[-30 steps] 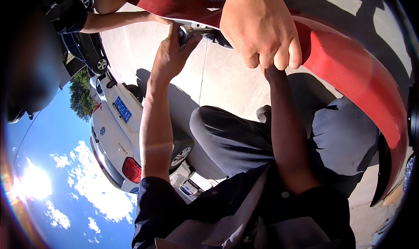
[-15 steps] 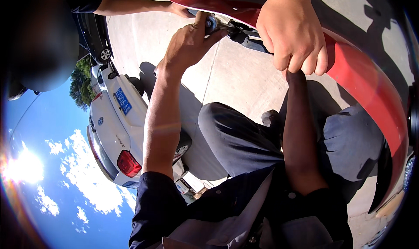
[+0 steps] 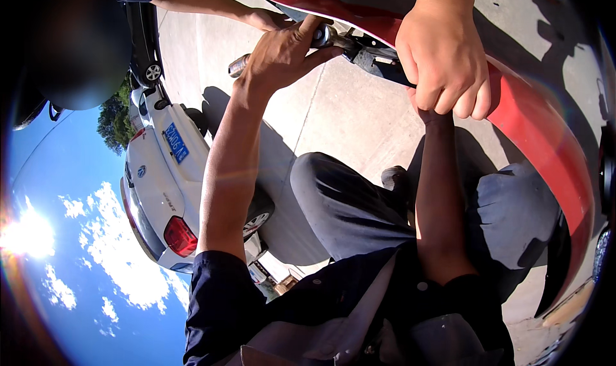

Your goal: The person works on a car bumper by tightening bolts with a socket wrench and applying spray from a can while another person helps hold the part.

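My left hand [image 3: 278,54] is closed round a metal ratchet wrench [image 3: 239,65]. The handle's end sticks out beside my wrist, and the round head [image 3: 324,36] shows past my thumb, against dark fittings [image 3: 375,54] at the edge of a red car body panel [image 3: 539,122]. My right hand [image 3: 431,114] reaches up to the panel's near edge. Its fingers are mostly hidden behind another person's fist [image 3: 446,64], which grips the panel from the far side. A second hand of another person [image 3: 266,20] touches the panel's edge close to my left hand.
My bent knees [image 3: 346,199] are below the panel, over pale concrete ground [image 3: 333,122]. A white car [image 3: 170,180] stands at the left, with a dark car [image 3: 144,45] beyond it. The red panel curves down along my right side.
My left hand has turned slightly with the ratchet wrench, and more of its handle shows beside my wrist. The whole view has shifted a little. My right hand stays at the panel's edge.
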The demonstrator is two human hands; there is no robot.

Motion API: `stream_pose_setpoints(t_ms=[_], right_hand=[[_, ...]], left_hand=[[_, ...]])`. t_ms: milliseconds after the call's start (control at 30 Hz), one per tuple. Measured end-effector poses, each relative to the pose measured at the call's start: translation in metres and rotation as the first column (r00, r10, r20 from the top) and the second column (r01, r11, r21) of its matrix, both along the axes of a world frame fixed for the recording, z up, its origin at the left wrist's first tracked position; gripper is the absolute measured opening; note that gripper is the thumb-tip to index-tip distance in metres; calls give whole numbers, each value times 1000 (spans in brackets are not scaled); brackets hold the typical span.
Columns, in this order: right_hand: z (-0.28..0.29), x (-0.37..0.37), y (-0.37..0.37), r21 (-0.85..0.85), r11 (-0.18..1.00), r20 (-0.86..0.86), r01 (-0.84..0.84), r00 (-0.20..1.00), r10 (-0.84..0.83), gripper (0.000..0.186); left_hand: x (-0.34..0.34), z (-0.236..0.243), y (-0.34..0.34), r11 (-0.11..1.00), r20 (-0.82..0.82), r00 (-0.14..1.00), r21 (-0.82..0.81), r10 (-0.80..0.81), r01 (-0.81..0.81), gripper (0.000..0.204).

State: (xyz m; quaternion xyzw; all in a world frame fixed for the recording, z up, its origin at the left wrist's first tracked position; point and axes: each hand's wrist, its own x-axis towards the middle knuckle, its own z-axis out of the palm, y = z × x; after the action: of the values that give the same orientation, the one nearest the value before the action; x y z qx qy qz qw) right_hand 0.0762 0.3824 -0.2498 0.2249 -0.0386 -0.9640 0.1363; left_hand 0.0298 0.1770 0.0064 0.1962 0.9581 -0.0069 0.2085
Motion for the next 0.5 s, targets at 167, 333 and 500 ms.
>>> stream_pose_setpoints(t_ms=[167, 333, 500], right_hand=[[2, -8, -9, -12, 1000, -21, -15, 1000, 14, 21], [2, -14, -11, -36, 999, -39, -39, 999, 37, 21], [1, -15, -10, -48, 997, -53, -64, 997, 62, 22]], left_hand=[[8, -6, 0, 996, -33, 996, 53, 78, -76, 49], [19, -13, 7, 993, -163, 980, 42, 116, -111, 57], [24, -11, 19, 967, -168, 956, -47, 239, -250, 55]])
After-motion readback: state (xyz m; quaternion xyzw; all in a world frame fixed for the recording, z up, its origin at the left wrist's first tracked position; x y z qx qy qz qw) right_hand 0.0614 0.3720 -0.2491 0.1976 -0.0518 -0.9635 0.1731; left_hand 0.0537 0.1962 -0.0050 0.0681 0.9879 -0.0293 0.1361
